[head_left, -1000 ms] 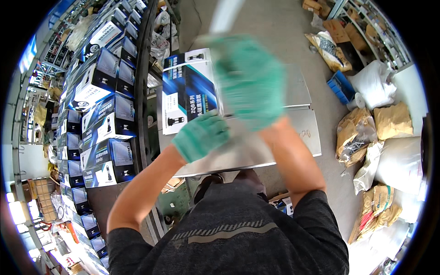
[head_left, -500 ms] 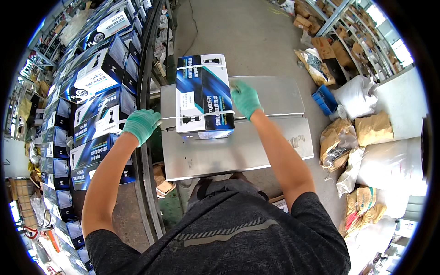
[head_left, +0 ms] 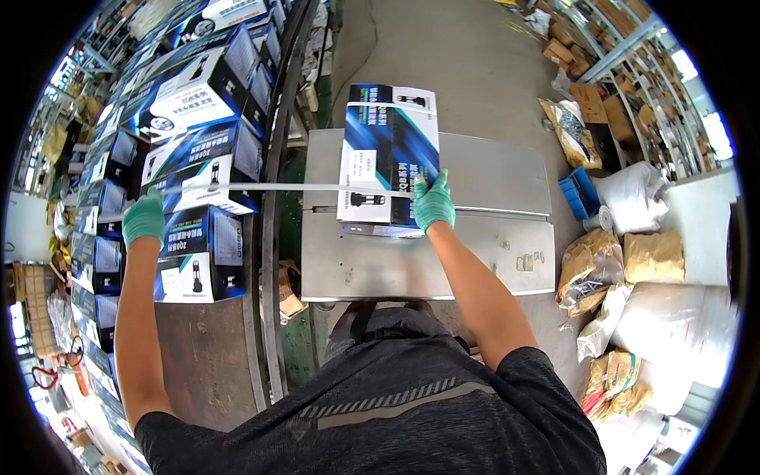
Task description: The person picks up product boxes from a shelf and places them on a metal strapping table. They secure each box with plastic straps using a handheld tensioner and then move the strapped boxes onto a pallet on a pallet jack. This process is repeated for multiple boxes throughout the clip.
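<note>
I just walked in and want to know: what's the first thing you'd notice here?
A blue and white box sits on a shiny metal table in the middle. The right hand in a green glove presses on the box, while the left hand, gloved too, pulls a long white strap out far to the left. Behind that hand stands a big stack of boxes of the same kind.

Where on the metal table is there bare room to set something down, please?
Bare steel lies on the near half of the table, between the box and the near edge, and on the far slab right of the box. The right hand presses the box; stacked boxes crowd the left.
</note>
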